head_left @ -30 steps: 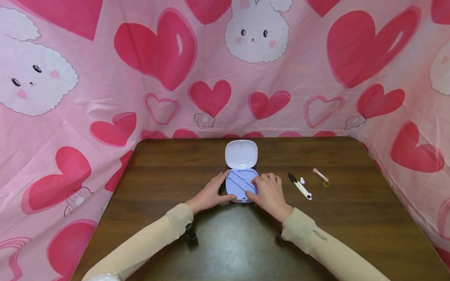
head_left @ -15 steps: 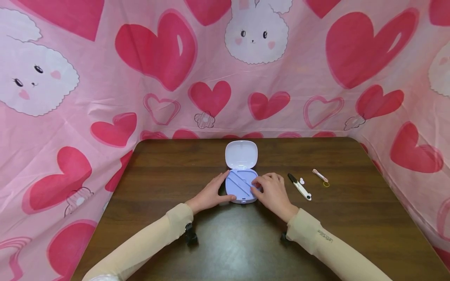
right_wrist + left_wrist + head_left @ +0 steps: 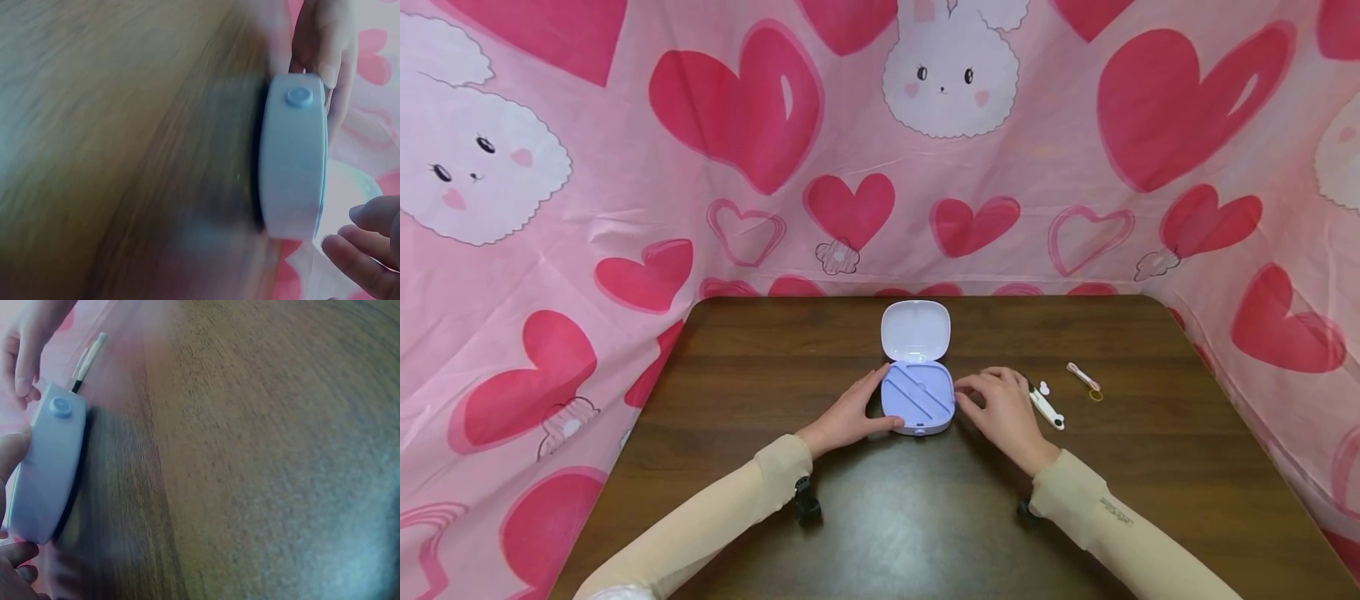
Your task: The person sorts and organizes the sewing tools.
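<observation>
A small lavender case sits on the table with its white lid raised at the back. Its inner tray has a diagonal slot, and a round button shows on the front wall. My left hand grips the case's left side, the thumb on the front corner and the fingers along the side. Just right of the case is my right hand, its fingers loosely bent near the case's right edge. Nothing shows between those fingers. In the right wrist view, the fingertips lie close to the case's end, apparently apart from it.
Partly behind my right hand lies a slim white tool with a black end. A small white piece is beside it. Farther right are a pinkish-white bundle and a small yellow ring. A pink heart-print cloth surrounds the table.
My right hand has moved off the tray to the right, and now covers part of the black-ended tool. The left hand and the case have stayed in place.
</observation>
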Demonstrator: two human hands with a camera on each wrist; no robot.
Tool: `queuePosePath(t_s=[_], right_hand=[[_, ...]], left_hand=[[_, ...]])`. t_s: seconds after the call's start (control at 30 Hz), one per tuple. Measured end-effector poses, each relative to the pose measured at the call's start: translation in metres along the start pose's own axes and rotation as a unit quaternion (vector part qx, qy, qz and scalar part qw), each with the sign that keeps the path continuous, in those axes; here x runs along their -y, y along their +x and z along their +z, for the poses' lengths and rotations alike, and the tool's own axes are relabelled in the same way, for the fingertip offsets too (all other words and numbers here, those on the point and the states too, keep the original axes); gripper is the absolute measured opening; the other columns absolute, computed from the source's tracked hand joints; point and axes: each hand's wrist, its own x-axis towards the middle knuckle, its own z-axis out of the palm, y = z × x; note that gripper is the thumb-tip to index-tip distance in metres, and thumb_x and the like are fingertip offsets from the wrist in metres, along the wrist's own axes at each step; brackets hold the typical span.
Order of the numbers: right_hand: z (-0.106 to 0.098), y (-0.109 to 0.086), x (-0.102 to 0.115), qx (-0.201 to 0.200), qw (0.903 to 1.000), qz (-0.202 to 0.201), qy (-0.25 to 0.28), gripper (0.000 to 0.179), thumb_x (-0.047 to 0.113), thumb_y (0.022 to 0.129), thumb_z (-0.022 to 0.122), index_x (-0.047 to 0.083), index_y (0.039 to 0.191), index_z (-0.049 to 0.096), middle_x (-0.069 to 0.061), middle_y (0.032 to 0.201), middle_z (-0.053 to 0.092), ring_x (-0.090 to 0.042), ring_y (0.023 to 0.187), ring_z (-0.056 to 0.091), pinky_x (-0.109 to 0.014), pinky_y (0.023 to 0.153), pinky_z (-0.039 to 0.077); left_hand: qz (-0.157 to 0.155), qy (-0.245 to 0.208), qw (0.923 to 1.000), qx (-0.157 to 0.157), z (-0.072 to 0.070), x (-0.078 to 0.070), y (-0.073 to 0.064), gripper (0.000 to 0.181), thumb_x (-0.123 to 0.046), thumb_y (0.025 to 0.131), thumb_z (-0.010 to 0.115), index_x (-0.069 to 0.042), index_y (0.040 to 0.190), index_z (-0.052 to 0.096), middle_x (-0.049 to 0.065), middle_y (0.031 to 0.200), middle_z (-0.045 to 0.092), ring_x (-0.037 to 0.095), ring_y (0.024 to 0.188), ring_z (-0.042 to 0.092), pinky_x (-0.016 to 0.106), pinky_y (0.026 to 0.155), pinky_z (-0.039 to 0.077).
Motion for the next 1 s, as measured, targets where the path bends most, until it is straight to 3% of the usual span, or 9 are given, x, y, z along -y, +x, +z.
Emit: queuePosePath(t_s=[0.43, 1.0], right_hand=[[-0.021, -0.008, -0.027, 0.003, 0.9993, 0.036, -0.009, 0.019, 0.014, 0.091, 0.081, 0.010, 0.109, 0.080, -0.011, 0.107, 0.078, -0.041, 0.116, 0.054, -0.065, 0.103, 0.031], [-0.058, -0.022, -0.074, -0.062, 0.9958, 0.053, -0.040, 0.014, 0.009, 0.092, 0.078, 0.006, 0.105, 0.080, -0.018, 0.099, 0.077, -0.048, 0.114, 0.053, -0.074, 0.099, 0.028]], left_hand=[[-0.005, -0.006, 1.0000, 0.001, 0.000, 0.001, 0.000, 0.098, -0.044, 0.092, 0.079, -0.019, 0.168, 0.022, 0.015, 0.171, 0.024, 0.035, 0.158, 0.020, 0.056, 0.125, 0.023], [0.001, -0.016, 0.9999, 0.001, 0.000, 0.001, 0.000, 0.098, -0.044, 0.092, 0.079, -0.019, 0.168, 0.022, 0.013, 0.171, 0.024, 0.034, 0.158, 0.021, 0.055, 0.125, 0.023]])
